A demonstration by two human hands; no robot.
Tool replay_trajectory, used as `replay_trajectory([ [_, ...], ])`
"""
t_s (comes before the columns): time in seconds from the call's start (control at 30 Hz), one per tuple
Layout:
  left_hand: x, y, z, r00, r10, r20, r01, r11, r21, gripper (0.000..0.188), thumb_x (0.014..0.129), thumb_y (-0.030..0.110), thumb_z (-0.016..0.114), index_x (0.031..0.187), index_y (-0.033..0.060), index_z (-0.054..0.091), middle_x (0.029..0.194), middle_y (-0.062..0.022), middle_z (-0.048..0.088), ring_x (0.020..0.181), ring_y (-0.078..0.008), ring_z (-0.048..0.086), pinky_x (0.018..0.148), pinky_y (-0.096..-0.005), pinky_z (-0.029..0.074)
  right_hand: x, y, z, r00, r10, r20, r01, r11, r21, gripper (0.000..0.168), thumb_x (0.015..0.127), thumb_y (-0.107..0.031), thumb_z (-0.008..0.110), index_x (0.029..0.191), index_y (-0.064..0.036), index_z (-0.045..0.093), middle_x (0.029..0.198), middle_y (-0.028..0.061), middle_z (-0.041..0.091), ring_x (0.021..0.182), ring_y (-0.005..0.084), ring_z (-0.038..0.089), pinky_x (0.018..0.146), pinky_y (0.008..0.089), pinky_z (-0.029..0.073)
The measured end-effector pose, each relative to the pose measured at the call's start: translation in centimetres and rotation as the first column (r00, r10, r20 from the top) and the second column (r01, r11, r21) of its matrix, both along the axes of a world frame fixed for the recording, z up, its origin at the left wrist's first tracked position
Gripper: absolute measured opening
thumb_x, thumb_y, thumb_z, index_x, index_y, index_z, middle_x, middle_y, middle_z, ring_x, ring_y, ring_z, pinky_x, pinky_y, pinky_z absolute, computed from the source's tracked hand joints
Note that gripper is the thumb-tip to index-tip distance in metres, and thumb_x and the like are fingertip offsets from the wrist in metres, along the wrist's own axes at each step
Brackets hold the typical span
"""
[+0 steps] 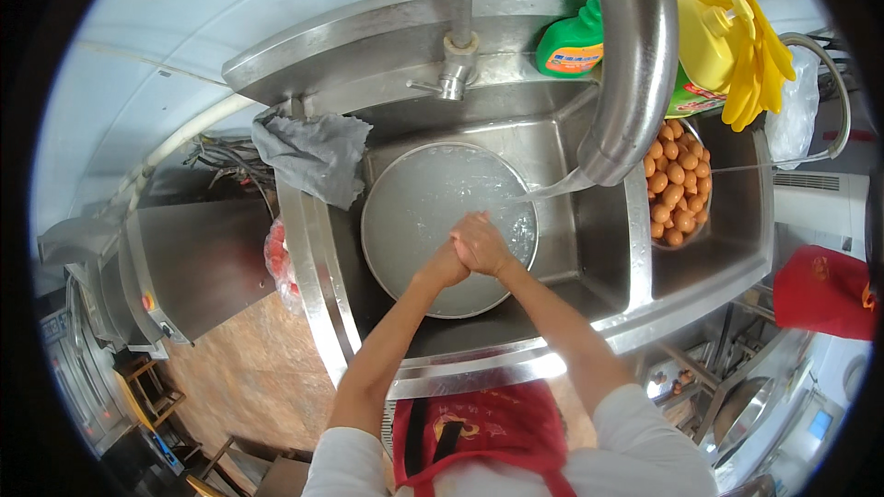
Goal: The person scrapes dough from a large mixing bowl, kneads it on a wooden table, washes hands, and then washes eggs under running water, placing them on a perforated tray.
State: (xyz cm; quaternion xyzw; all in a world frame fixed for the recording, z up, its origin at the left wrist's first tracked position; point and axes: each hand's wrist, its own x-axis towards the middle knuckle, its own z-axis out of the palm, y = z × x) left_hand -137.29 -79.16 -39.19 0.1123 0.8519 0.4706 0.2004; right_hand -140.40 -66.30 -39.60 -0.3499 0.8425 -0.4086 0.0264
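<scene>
My left hand [445, 266] and my right hand [482, 241] are pressed together over a large round metal basin [414, 221] of cloudy water in the left sink compartment. The fingers overlap, so whether anything lies between the palms is hidden. Water [556, 186] runs from the thick curved steel spout [632, 83] at the right into the basin's right side. Above the basin, a small metal tap [452, 79] points down. In the right compartment [739, 221], a round container is full of brown eggs [680, 183].
A grey cloth [314, 152] hangs over the sink's left corner. A green bottle [573, 41], a yellow pump bottle [704, 41] and yellow rubber gloves [756, 69] are at the back right. The steel divider [639, 241] separates the compartments. Red items in a plastic bag [278, 255] are left of the sink.
</scene>
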Motion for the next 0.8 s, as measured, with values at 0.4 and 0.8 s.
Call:
replay_trajectory([
  [0.4,0.2,2.1,-6.1,0.606,0.194,0.772,-0.792,0.241,0.561,0.039,0.093,0.030,0.031,0.106,0.0009,0.053,0.103,-0.0147,0.057,0.095,-0.0297,0.056,0.088,-0.0376,0.047,1.7,-3.4,-3.6,0.105,0.105,0.989,0.829,0.540,-0.145,0.019,0.090,-0.022,0.050,0.086,-0.007,0.060,0.075,0.0065,0.061,0.066,0.0226,0.058,0.062,0.0366,0.047],
  [0.8,-0.6,3.8,2.3,0.466,0.863,0.195,-0.868,0.489,-0.091,0.045,0.088,0.037,0.047,0.104,-0.0037,0.055,0.095,-0.0190,0.062,0.080,-0.0311,0.060,0.081,-0.0371,0.047,1.1,-6.1,3.5,0.820,-0.538,0.198,0.434,0.808,0.397,0.022,0.088,-0.021,0.045,0.085,-0.004,0.059,0.075,0.0158,0.061,0.068,0.0328,0.059,0.075,0.0436,0.045],
])
